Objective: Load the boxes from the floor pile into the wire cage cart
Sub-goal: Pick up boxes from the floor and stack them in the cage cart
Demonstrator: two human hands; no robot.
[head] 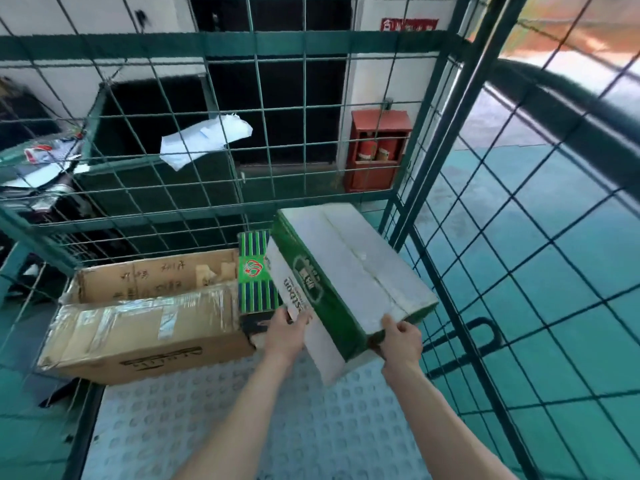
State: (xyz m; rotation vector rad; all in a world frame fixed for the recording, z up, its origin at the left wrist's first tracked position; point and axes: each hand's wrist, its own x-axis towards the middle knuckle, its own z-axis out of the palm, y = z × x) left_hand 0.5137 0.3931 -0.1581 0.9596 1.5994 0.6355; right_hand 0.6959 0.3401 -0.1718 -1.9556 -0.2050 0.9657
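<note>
I hold a green and white carton [349, 271] tilted inside the green wire cage cart [460, 140], over its studded metal floor [242, 420]. My left hand [285, 336] grips the carton's near left edge. My right hand [398, 341] grips its near right corner from below, thumb on top. Left of it stands a narrow green striped box [256, 271], touching the carton. A large taped brown cardboard box [145, 323] lies at the cart's back left, with an open brown box [152, 275] behind it.
Wire mesh walls close the cart at the back, left and right [540, 271]. A white paper [204, 140] hangs on the back mesh. Beyond stand a red fire extinguisher cabinet [377, 150] and a green bin with clutter [52, 157]. Teal floor lies outside.
</note>
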